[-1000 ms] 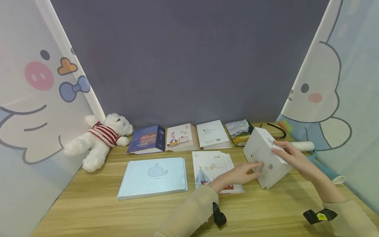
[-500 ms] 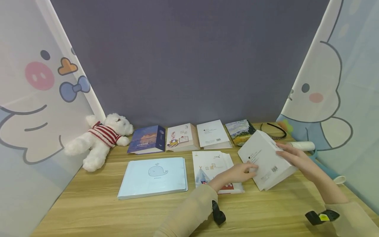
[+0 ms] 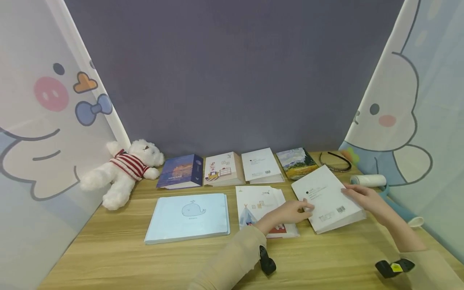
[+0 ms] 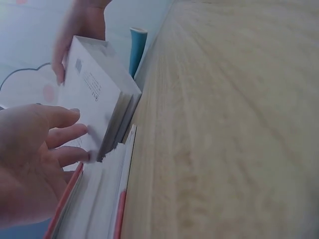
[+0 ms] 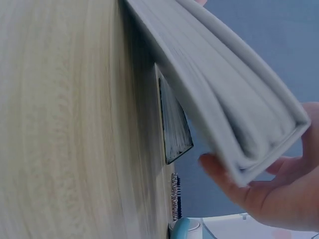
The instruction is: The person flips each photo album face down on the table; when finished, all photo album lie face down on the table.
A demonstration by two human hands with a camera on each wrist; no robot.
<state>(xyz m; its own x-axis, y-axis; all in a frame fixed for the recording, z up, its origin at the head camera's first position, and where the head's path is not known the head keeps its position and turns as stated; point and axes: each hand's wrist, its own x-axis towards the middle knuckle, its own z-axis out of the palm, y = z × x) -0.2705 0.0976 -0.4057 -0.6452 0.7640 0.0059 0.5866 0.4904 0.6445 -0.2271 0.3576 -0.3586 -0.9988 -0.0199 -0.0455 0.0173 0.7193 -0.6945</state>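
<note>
A thick white book (image 3: 326, 197), back cover with small print and a barcode facing up, is tilted over the right part of the table. My right hand (image 3: 366, 199) grips it by the spine; in the right wrist view the thumb is under the lower cover (image 5: 174, 79) and the other fingers are behind the spine. My left hand (image 3: 290, 212) is at the book's left edge, its loosely spread fingers (image 4: 67, 134) right at the cover. Beneath the left hand lies a book with a tent picture (image 3: 255, 205).
A light-blue whale album (image 3: 186, 221) lies left of the tent book. Behind stand a blue sunset book (image 3: 177, 171), a beige book (image 3: 221, 167), another white book (image 3: 261, 163) and a landscape-cover book (image 3: 295, 161). Nearby are a black headband (image 3: 338, 167), a white roll (image 3: 367, 180) and a teddy bear (image 3: 127, 165).
The white book has turned from standing steeply to lying flatter, its back cover now facing up. My right hand has lowered slightly with the spine; the left hand has shifted slightly left.
</note>
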